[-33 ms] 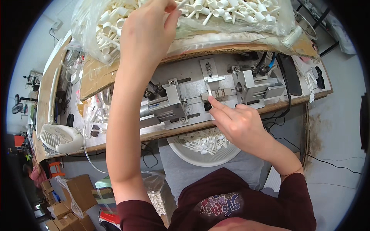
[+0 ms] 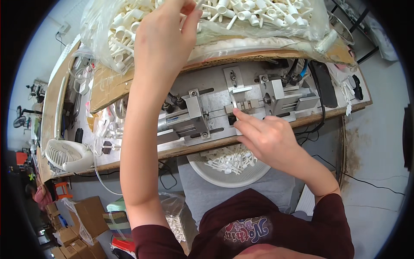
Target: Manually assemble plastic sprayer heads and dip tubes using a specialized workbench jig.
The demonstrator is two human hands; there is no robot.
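My left hand [image 2: 166, 36] reaches over the far pile of white plastic scoops [image 2: 267, 11], each a small cup on a stem. Its thumb and fingers are closed around a thin white stem [image 2: 200, 4], whose other end is out of the frame. Below it, on the bench, my right hand [image 2: 267, 136] is at the metal clamping fixture [image 2: 254, 104]. Its fingertips pinch the near end of a slim white plastic piece [image 2: 234, 101] lying across the fixture block; the fingers partly hide this piece.
Metal cylinder units [image 2: 196, 114] flank the fixture, with hoses behind. The pile lies in a clear bag on cardboard [image 2: 108, 90]. A white basket [image 2: 192, 166] of small white pieces rests on my lap. A white fan [image 2: 64, 154] stands at left; cartons [image 2: 90, 218] sit below.
My right hand has shifted very slightly; both hands otherwise keep their places.
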